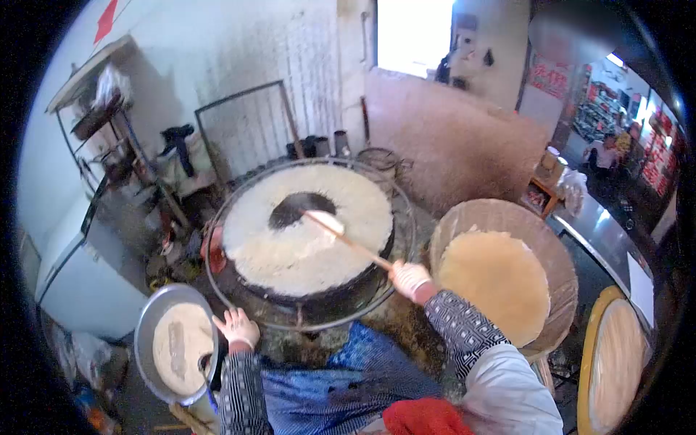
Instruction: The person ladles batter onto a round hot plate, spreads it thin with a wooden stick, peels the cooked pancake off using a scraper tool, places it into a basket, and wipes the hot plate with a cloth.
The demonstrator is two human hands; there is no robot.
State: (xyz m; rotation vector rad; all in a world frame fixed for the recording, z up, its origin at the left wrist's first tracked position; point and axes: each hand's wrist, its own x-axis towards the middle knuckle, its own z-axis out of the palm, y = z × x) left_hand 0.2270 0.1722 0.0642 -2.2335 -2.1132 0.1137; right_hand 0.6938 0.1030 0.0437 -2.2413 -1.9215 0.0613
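My right hand, partly covered by a pale glove, is closed around the long wooden handle of a batter spreader. Its pale head, somewhat blurred, rests on the batter coating a large round griddle. Near the griddle's middle a dark patch shows no batter. My left hand, also in a pale covering, has its fingers apart beside the rim of a metal basin. Thick beige batter fills much of that basin, and a dark ladle leans in it at the right.
A metal ring surrounds the griddle. To the right stands a wide round basket holding thin flatbread. A yellow-rimmed round board leans at far right, below a metal counter. People sit in the background.
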